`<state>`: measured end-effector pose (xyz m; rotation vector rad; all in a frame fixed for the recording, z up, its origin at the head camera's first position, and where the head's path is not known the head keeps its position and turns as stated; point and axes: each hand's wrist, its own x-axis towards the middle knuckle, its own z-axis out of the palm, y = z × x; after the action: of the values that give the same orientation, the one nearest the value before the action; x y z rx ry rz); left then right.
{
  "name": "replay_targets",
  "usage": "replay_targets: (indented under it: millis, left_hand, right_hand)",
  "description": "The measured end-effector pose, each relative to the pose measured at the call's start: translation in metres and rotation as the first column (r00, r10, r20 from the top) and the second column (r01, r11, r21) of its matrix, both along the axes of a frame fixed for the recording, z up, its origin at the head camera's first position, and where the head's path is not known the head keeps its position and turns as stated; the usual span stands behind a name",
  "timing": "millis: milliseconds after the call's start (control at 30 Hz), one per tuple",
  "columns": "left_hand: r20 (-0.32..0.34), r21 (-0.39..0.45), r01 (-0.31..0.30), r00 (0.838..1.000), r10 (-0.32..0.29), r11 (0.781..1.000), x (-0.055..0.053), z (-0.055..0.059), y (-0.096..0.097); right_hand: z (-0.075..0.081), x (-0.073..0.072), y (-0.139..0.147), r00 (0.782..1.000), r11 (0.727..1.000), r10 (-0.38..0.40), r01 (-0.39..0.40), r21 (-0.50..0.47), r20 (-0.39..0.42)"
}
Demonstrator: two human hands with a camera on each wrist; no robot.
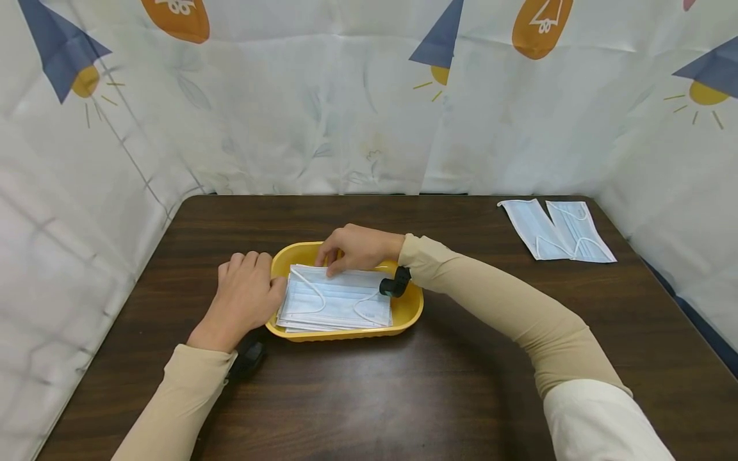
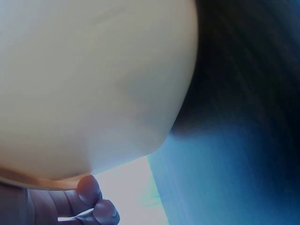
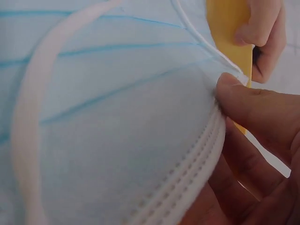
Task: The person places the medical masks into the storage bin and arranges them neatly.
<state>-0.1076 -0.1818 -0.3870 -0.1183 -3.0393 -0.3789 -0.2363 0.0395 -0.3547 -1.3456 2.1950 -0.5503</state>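
A yellow plastic basket (image 1: 410,312) stands on the table, holding a stack of pale blue pleated face masks (image 1: 340,299) with white ear loops. My left hand (image 1: 245,296) grips the basket's left end, thumb over the rim. From the left wrist view, its fingertips (image 2: 89,190) show against the rim beside the basket's pale, washed-out side. My right hand (image 1: 360,248) reaches in over the far rim and pinches the upper edge of the top face mask (image 3: 122,112). Close up, the thumb lies on top of that edge and the fingers bend beneath it.
Two face masks (image 1: 579,230) lie side by side at the table's far right corner. A patterned white cloth (image 1: 346,115) hangs behind the dark wooden table (image 1: 369,397) and along its sides. Black wrist cameras (image 1: 396,282) are strapped under both sleeves' cuffs.
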Motion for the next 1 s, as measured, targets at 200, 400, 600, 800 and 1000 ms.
replay_targets:
  millis: [200,400,600,800,1000]
  left_hand:
    - [-0.007,-0.005,0.002,1.000,-0.002,1.000,-0.001,0.002,0.005]
    - [-0.005,-0.009,0.006,1.000,-0.006,1.000,-0.001,0.001,0.007]
    - [0.007,-0.008,0.004,1.000,-0.004,1.000,-0.001,0.001,0.006]
    - [0.013,0.002,0.004,1.000,-0.004,1.000,0.001,0.001,0.004]
    - [0.020,-0.002,0.000,1.000,0.000,1.000,0.002,0.000,0.001]
  right_hand:
    - [0.006,0.003,0.006,1.000,1.000,-0.020,0.020,0.008,-0.017]
    - [0.015,0.005,0.014,0.998,0.999,-0.044,0.044,0.003,-0.054]
    - [0.020,0.002,0.024,0.996,0.998,-0.052,0.050,-0.027,-0.074]
    - [0.027,0.001,0.037,0.995,0.997,-0.054,0.050,-0.056,-0.078]
    - [0.032,0.002,0.051,0.996,0.993,-0.076,0.072,-0.094,-0.046]
